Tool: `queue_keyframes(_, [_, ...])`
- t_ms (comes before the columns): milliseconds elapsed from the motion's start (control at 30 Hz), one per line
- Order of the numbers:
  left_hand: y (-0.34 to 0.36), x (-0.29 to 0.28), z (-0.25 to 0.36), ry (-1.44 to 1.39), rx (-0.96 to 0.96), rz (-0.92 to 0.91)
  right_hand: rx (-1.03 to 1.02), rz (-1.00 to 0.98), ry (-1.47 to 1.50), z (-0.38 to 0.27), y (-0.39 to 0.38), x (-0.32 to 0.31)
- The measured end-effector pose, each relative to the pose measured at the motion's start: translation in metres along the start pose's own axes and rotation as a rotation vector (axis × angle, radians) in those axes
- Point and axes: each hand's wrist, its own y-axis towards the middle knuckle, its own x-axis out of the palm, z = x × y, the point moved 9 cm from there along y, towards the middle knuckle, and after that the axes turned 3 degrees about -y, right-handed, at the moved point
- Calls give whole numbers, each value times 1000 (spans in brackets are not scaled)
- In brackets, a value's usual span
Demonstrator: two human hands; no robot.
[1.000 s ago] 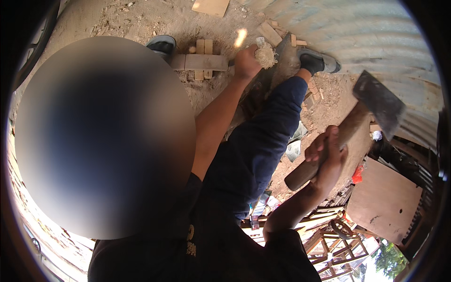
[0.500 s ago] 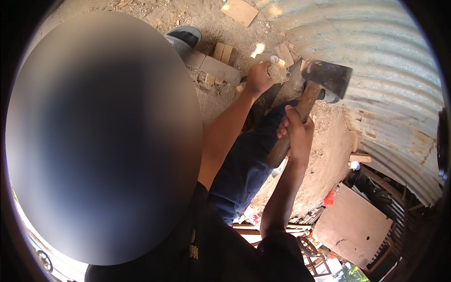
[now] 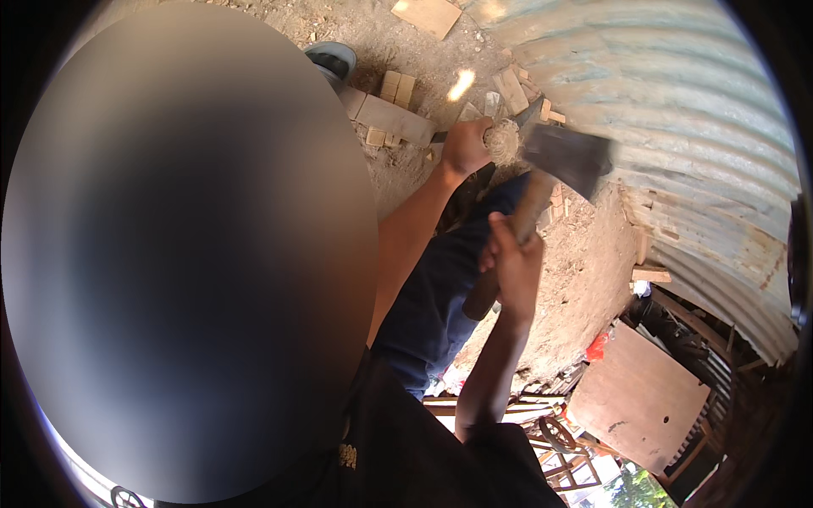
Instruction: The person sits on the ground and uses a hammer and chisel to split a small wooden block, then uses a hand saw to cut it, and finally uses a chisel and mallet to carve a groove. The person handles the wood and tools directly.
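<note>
My left hand is closed on a pale, round piece with a frayed top; what lies beneath it is partly hidden, with dark flat metal beside it. My right hand grips the wooden handle of a tool with a broad dark metal head, slightly blurred, beside and to the right of the pale piece. My leg in dark blue trousers lies under my forearms. Left of my left hand, a long pale board lies with short light blocks on the dirt.
A corrugated metal wall curves along the right. A plywood panel, a red scrap and jumbled timber are at the lower right. A loose board and a grey shoe are at the top. A large blurred disc covers the left.
My right hand and the tool have moved up and leftward from the lower right, bringing the metal head close to my left hand. My left hand stays closed on the pale piece.
</note>
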Motion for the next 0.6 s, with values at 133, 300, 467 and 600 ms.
queue_keyframes(133, [7, -3, 6, 24, 50, 28, 143, -89, 45, 30, -11, -2])
queue_keyframes(300, [7, -9, 4, -14, 9, 23, -80, 59, 142, -57, -33, -33])
queue_keyframes(467, [7, -11, 22, -39, 41, 39, -360, 214, 264, -124, -46, -73])
queue_keyframes(600, [1, -11, 19, -45, 57, 14, -345, 202, 331, -112, -45, -72])
